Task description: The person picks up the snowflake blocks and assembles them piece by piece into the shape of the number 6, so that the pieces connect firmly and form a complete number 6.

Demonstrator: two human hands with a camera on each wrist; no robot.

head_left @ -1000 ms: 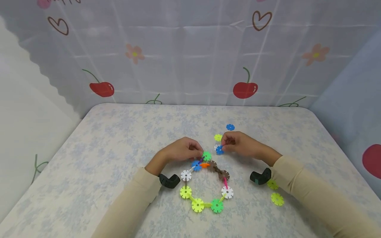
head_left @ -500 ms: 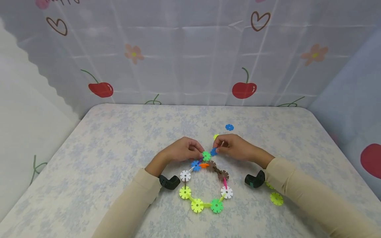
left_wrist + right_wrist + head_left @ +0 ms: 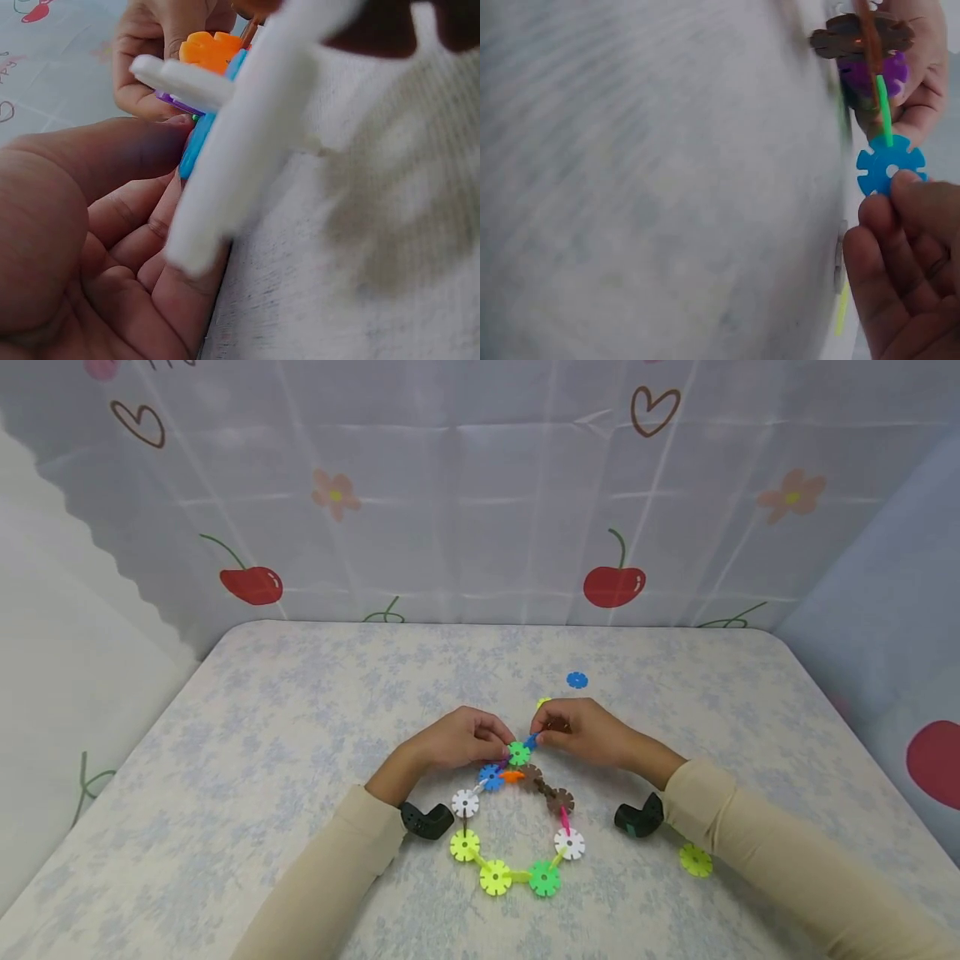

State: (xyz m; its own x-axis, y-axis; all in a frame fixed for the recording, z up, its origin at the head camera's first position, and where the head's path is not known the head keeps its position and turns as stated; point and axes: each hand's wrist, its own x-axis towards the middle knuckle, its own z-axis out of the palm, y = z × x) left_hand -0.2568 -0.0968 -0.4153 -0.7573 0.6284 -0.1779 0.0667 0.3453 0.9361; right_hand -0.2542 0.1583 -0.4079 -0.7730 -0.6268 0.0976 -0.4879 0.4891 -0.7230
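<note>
A ring of linked, notched plastic snowflake discs lies on the table, with a yellow disc point(image 3: 495, 877) at its near side and an upright green disc point(image 3: 519, 753) at its far end. My left hand point(image 3: 467, 739) pinches the ring at its far end, beside the green disc and a purple disc point(image 3: 894, 73). Between thumb and fingertips, my right hand point(image 3: 585, 732) holds a blue disc point(image 3: 885, 161). In the right wrist view its edge meets the green disc's edge; how deep the slots sit cannot be told. A white disc point(image 3: 247, 142) blurs across the left wrist view.
A loose blue disc point(image 3: 577, 680) lies farther back on the table point(image 3: 337, 685). Behind my right hand a yellow disc point(image 3: 543, 702) is partly hidden. Another yellow disc point(image 3: 696, 860) lies near my right forearm. A printed curtain point(image 3: 465, 527) hangs behind the table.
My right hand has moved left with the blue disc, bringing it from apart to against the green disc. My left hand has stayed at the ring's far end.
</note>
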